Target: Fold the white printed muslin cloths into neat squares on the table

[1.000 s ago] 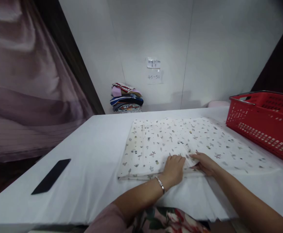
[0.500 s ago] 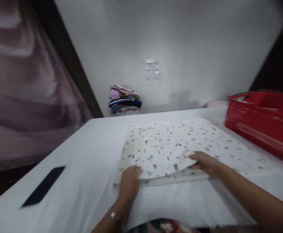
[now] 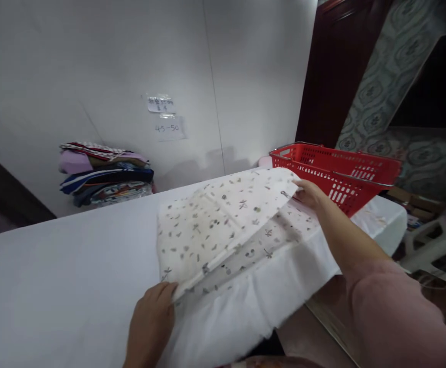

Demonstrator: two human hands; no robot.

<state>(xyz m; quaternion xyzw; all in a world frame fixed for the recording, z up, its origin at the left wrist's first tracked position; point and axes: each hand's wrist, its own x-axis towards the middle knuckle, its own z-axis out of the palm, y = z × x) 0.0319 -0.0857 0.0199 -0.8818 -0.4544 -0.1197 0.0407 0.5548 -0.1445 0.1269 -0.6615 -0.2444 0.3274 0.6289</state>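
Note:
A white cloth printed with small leaf and fruit shapes lies in layers on the white-covered table. My right hand pinches its upper layer at the right side and holds that edge up, so a gap opens above the printed layer underneath. At the near left corner, my left hand is closed on the cloth's folded edge; its fingertips are partly hidden. Between the two hands the raised edge runs in a slanting line.
A red plastic basket with metal handles stands on the right end of the table. Folded clothes are stacked by the wall at the back left. Paper labels hang on the wall. A pale stool is at the right.
My view has swung right. My right hand has lifted the cloth's upper layer higher and moved it outward to the right. My left hand stays at the near left corner.

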